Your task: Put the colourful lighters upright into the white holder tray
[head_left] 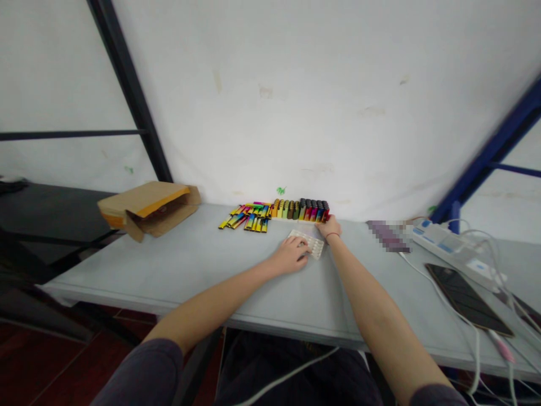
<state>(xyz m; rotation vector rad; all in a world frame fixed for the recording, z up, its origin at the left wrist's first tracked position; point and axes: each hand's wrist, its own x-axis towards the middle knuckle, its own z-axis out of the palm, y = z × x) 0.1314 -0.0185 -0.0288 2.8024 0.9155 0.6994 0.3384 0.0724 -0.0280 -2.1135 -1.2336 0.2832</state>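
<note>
White pitted tray (pixel 317 248) under left hand (pixel 291 255), right hand (pixel 329 226) at upright dark-topped cylinders (pixel 314 210)

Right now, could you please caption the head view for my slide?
Left hand at white gridded tray, right hand at upright multicoloured sticks in rows.

It looked like a small workshop or packing room. Rows of coloured items (pixel 313 211) stood mid-view on a grey bench (pixel 190 259), with an open carton (pixel 147 200) at nine o'clock, a dark metal frame (pixel 127 84) at ten, a scuffed white wall (pixel 262 113) at twelve and red floor tiles (pixel 54 366) at eight.
</note>
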